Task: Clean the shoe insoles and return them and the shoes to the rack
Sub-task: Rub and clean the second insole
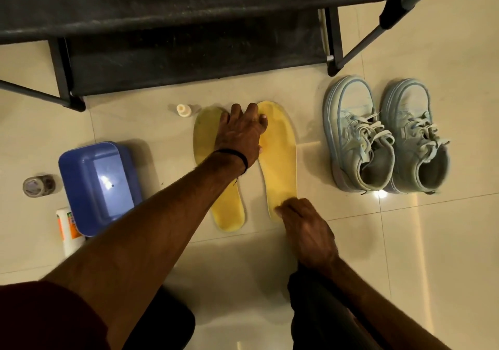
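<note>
Pressing our left hand (240, 131) flat w/ fingers (235, 110) spread across the toe ends of both yellow insoles (280, 160) on the floor (405, 241), while our right hand (305, 231) has its fingers curled at the heel of the right-side insole (can't tell if it's a true pinch), we risk creasing the thin foam if one end lifts while the other stays pinned. If the insoles are damp, they could slip on the glossy tile toward the small bottle (184, 110) & tip it. Shoes (386, 136) sit well apart to the right, just beside the rack (189, 52), w/ the blue tub (100, 185) left, so an arm sweep could clip either.
</note>
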